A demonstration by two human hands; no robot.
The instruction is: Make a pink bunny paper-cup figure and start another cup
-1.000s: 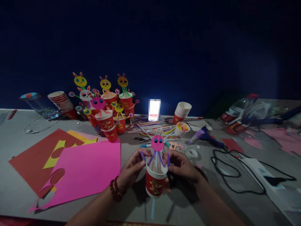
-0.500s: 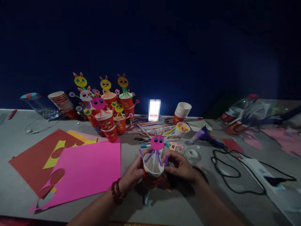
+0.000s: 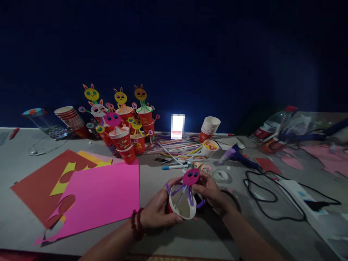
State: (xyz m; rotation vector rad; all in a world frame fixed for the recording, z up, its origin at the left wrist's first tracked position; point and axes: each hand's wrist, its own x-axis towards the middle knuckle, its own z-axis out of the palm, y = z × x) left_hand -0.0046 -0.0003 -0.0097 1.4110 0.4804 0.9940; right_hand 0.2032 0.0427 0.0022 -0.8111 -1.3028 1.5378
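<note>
Paper cup (image 3: 186,208), red with a white rim, at the near middle of the table (image 3: 171,244), its mouth tipped toward the viewer; base hidden, contact with the tabletop cannot be told. Left hand (image 3: 157,206) curled around the cup's left side, fingers closed on it, thumb along the near side below the rim. Right hand (image 3: 209,190) at the far right of the rim, fingers bent, thumb just beside the pink paper face (image 3: 191,177); fingertips partly hidden, so cannot tell whether they pinch anything. Purple pipe cleaners (image 3: 201,204) spread from below the face over the rim. Left: pink sheet (image 3: 108,192) overlapping a red sheet (image 3: 35,181). Far left: cups with paper faces (image 3: 121,139). Right of the hands: tape roll (image 3: 221,175). Far right: bottle (image 3: 270,127).
</note>
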